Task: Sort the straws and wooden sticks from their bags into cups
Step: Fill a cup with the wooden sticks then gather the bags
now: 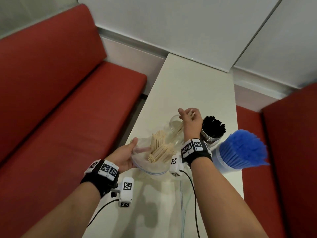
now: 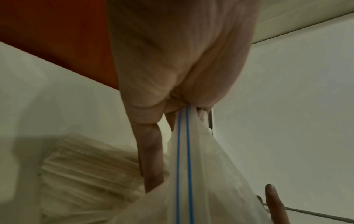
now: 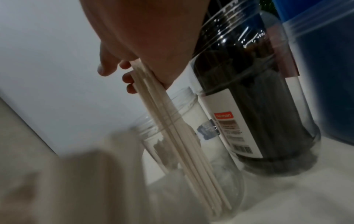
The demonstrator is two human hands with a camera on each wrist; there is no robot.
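My left hand (image 1: 123, 156) grips the rim of a clear zip bag (image 1: 151, 167) full of cream-coloured straws (image 1: 159, 146); in the left wrist view the hand (image 2: 172, 91) pinches the blue-lined bag edge (image 2: 184, 151). My right hand (image 1: 189, 117) holds a small bunch of cream straws (image 3: 172, 133) whose lower ends stand inside a clear jar (image 1: 175, 125), which the right wrist view shows as a clear jar (image 3: 220, 174) beside my right hand (image 3: 138, 50). A clear jar of black straws (image 1: 212, 129) and a cup of blue straws (image 1: 243, 150) stand at the right.
The narrow white table (image 1: 192, 86) runs between red benches (image 1: 60, 91) and ends at a white wall. An empty zip bag (image 1: 183, 194) lies flat near the front. Cables run from both wrist cameras across the table.
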